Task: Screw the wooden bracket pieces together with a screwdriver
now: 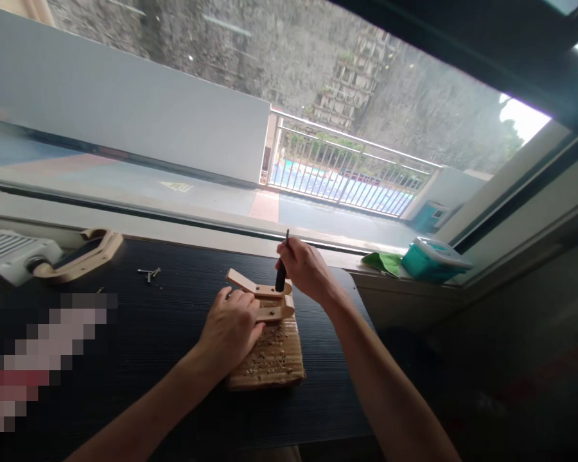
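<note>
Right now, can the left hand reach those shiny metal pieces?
Probably yes: nothing seems to stand between the left hand and the shiny metal pieces, though it would have to leave the wooden piece.

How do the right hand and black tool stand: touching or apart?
Touching. The head view shows the right hand gripping the black tool, which sticks out above and below the fingers.
</note>
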Demonstrator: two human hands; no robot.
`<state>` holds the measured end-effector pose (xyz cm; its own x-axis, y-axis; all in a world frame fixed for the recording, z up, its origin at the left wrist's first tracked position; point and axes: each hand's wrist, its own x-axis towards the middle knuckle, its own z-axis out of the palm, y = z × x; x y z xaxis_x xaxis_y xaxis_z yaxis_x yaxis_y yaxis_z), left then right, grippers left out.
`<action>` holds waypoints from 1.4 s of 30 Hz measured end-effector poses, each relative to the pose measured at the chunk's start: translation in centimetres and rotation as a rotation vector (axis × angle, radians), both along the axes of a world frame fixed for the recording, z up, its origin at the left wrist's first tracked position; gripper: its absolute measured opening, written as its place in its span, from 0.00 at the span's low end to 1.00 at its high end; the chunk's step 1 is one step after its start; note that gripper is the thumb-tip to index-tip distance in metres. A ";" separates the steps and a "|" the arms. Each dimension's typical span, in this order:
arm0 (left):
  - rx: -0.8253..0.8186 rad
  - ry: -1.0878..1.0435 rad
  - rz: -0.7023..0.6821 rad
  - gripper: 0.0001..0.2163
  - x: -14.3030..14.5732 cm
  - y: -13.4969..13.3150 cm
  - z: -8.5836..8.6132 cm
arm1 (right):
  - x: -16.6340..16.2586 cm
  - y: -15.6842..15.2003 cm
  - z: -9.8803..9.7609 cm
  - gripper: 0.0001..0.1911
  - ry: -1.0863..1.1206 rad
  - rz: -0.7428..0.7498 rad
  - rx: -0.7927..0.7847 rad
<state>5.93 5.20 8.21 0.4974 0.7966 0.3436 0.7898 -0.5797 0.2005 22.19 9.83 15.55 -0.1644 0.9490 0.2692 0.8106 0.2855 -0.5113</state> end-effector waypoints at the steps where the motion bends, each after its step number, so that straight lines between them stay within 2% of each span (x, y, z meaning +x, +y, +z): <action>1: -0.043 0.059 0.026 0.07 0.7 0.4 0.2 | -0.2 0.3 -0.3 0.13 -0.069 -0.001 -0.019; 3: -0.107 0.121 0.042 0.08 1.3 1.2 0.3 | -0.6 0.7 -1.5 0.15 -0.237 -0.022 -0.084; 6: -0.174 0.163 0.008 0.08 1.4 1.9 0.4 | -0.9 1.0 -3.8 0.15 -0.311 -0.053 -0.135; 8: -0.212 0.197 -0.017 0.09 1.3 2.2 0.7 | -1.0 1.2 -4.3 0.14 -0.333 -0.052 -0.152; 13: -0.256 0.257 0.000 0.09 1.6 2.5 1.5 | -1.1 1.6 -3.2 0.17 -0.342 -0.059 -0.131; 16: -0.283 0.232 -0.006 0.09 1.7 2.4 1.9 | -1.3 1.2 -3.4 0.18 -0.368 -0.069 -0.144; 20: -0.313 0.191 -0.039 0.06 1.5 2.2 1.8 | -1.2 0.9 -3.9 0.15 -0.395 -0.034 -0.175; 25: -0.275 0.216 -0.029 0.08 1.5 2.2 1.6 | -1.1 1.2 -3.0 0.21 -0.394 -0.082 -0.121; 31: -0.335 0.188 -0.047 0.06 1.5 1.9 1.9 | -1.5 0.1 -3.4 0.13 -0.421 -0.031 -0.202; 36: -0.313 0.209 -0.023 0.09 1.6 2.0 1.4 | -0.9 0.7 -1.9 0.20 -0.407 -0.091 -0.159; 42: -0.386 0.164 0.042 0.09 2.0 1.7 1.6 | -2.1 -0.8 -3.8 0.15 -0.436 0.028 -0.299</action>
<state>7.94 6.95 9.84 0.4852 0.8720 -0.0650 0.8507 -0.4535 0.2659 20.06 9.08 11.74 -0.2270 0.9675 -0.1115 0.9604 0.2033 -0.1907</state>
